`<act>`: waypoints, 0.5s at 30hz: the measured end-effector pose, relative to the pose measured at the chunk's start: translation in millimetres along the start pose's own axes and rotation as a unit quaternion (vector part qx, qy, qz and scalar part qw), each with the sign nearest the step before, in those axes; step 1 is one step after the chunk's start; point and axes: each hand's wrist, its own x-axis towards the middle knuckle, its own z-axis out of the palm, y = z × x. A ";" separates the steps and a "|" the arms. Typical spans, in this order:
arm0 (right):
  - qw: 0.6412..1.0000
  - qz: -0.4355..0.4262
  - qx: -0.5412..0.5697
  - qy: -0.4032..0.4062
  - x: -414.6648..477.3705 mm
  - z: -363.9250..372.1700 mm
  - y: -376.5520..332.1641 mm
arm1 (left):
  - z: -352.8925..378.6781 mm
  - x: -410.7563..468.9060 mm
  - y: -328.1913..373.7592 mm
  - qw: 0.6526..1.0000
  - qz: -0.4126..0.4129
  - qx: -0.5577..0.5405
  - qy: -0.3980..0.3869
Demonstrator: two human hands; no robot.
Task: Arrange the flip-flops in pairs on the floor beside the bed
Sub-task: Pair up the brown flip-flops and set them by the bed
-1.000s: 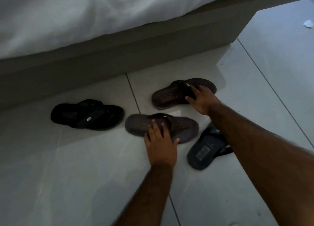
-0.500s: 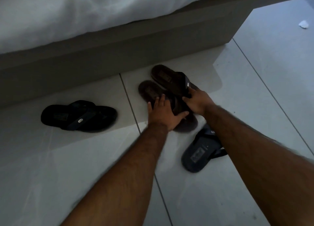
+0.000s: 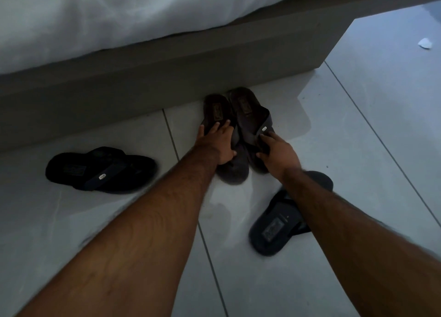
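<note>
- The black flip-flop on the left lies alone on its side-on line, well apart from the other three; it looks unplaced, its strap with a small metal tag facing up.
- The left hand lies flat on the left brown flip-flop, fingers spread over the footbed and thumb at the inner edge, pressing rather than pinching.
- The right brown flip-flop sits touching its mate, heels toward the bed base and toes toward the person; the right hand curls its fingers around the strap near the toe end.
- By my reading the brown pair is all but done: side by side, parallel, just beside the bed, with both hands on them for a last nudge.
- The second black flip-flop lies near the right forearm, angled and partly hidden by it. Pairing the two black ones seems to be what is left, about half the job.
- The floor is pale glossy tile with thin grout lines, dimly lit. White bedding hangs over the bed's edge, and a small white scrap lies far right.
</note>
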 end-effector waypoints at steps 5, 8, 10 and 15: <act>0.999 -0.016 -0.048 0.012 5.3 -3.2 -1.6 | 2.2 6.4 -2.8 1.000 0.007 -0.004 0.005; 0.995 -0.026 -0.093 -0.012 9.3 -6.2 -4.4 | 5.7 8.0 -2.6 1.000 0.005 0.002 0.011; 0.994 -0.022 -0.101 -0.022 10.0 -5.1 -5.0 | 6.3 8.8 -1.3 1.000 0.004 0.004 0.009; 0.995 -0.016 -0.092 -0.028 3.1 -4.4 -0.7 | 5.0 7.8 0.4 1.000 0.010 0.010 0.009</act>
